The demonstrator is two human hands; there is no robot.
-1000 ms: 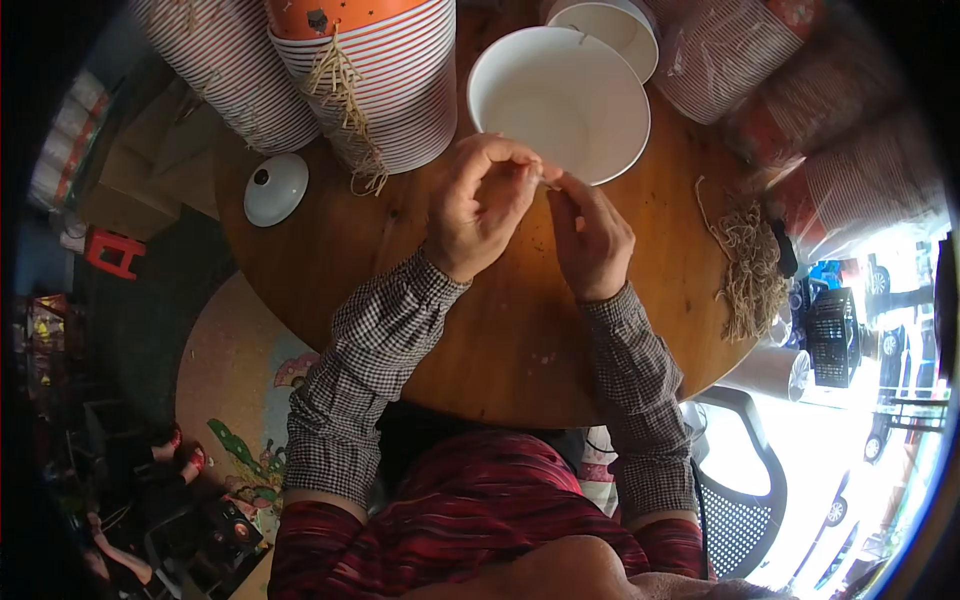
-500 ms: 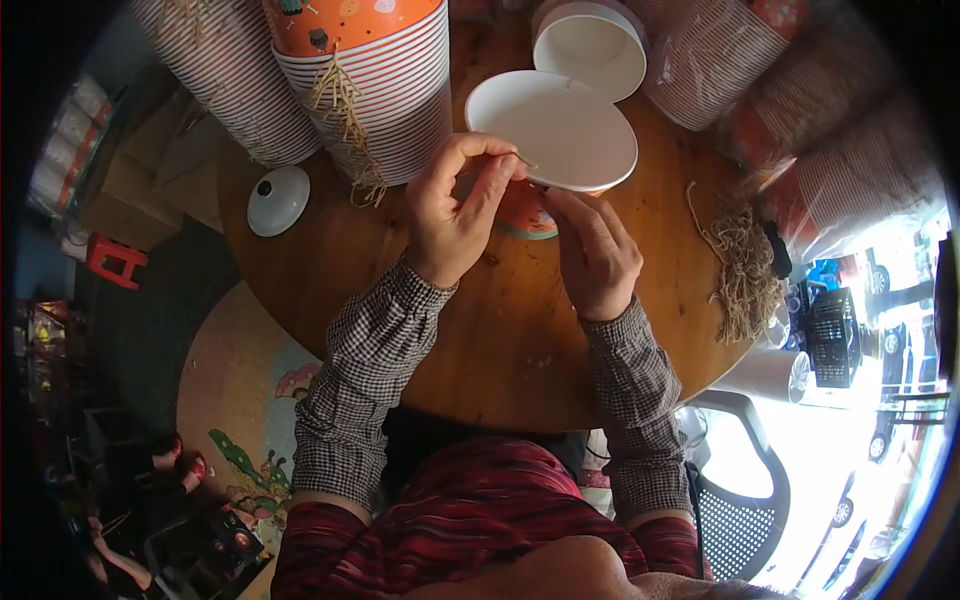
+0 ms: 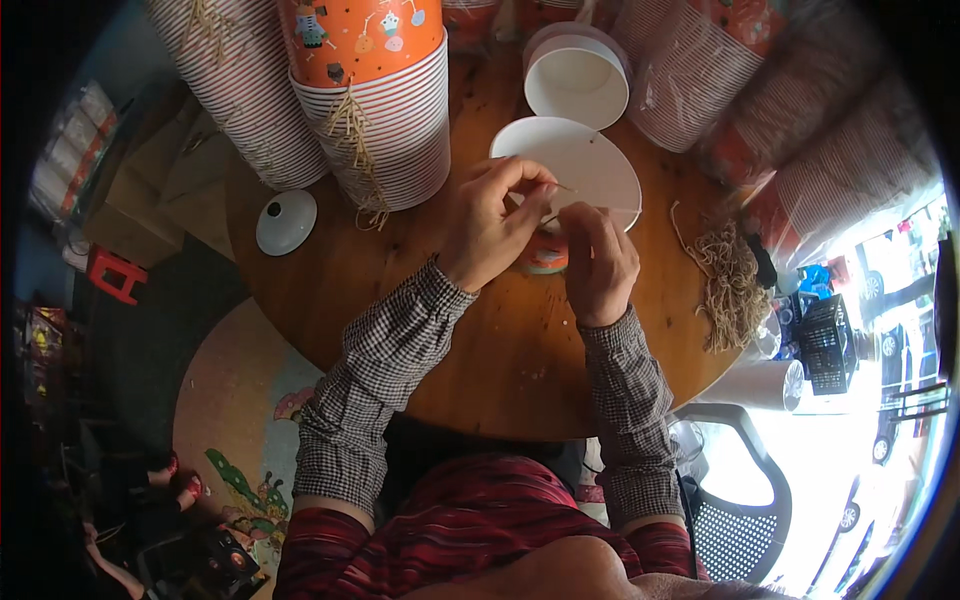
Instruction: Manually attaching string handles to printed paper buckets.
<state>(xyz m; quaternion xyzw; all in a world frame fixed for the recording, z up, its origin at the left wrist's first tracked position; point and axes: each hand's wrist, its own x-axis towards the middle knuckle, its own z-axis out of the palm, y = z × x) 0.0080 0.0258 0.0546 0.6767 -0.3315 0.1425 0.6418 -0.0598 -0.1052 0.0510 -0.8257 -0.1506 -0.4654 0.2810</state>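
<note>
Far left of the left hand, a red stool [image 3: 118, 273] sits in shadow, its lower parts hard to make out. Nearer, a white lid [image 3: 287, 222] with a dark knob lies on the counter [image 3: 470, 370]. Beyond it leans a tall stack of tubs [image 3: 245, 100], cut off by the upper edge; a second stack [image 3: 395, 150], orange-topped and also cut off, stands just left of the left hand, twine tassels hanging down its side.

The left hand [image 3: 492, 222] pinches a thin twine strand [image 3: 567, 188] between thumb and forefinger; its other end cannot be traced. Just beyond both hands is a white-lined tub [image 3: 600, 165], its near rim partly covered by fingers, a patch of its orange outside showing between them. The right hand [image 3: 605, 265] is curled narrow beside the left fingertips; whether it grips the strand cannot be told.

Right of the right hand lies a tangled twine bundle [image 3: 735, 285]. Farther out, wrapped stacks [image 3: 860, 160] blur behind glossy plastic and fade into the dark rim.
</note>
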